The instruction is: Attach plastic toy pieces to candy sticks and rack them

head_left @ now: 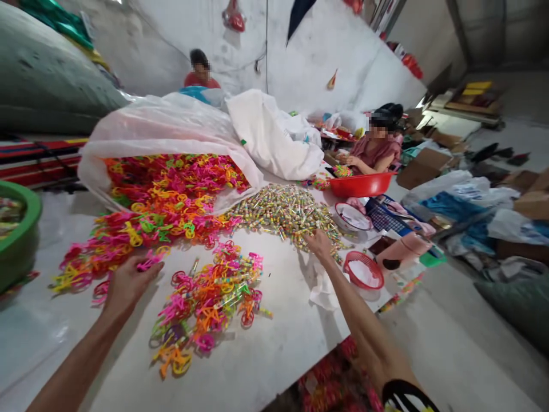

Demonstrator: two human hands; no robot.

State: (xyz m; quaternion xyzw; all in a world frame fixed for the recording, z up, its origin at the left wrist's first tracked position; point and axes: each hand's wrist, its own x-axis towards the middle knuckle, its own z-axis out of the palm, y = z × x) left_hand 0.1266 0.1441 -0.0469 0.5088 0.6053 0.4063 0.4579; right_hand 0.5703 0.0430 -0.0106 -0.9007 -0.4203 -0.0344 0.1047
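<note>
left hand (128, 283) on plastic loops (148, 264) (right hand (319, 245) at wrapped sticks (285, 214)).

The light is bright and even, with soft shadows and curved edges.

Two hands (128, 283) (318, 243), two seated people (201, 81) (377, 151)

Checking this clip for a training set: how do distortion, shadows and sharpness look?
Head view: strong wide-angle bowing tilts the white wall and table; light is soft, with faint shadows beside the right hand; the plastic pieces look fairly sharp.
</note>
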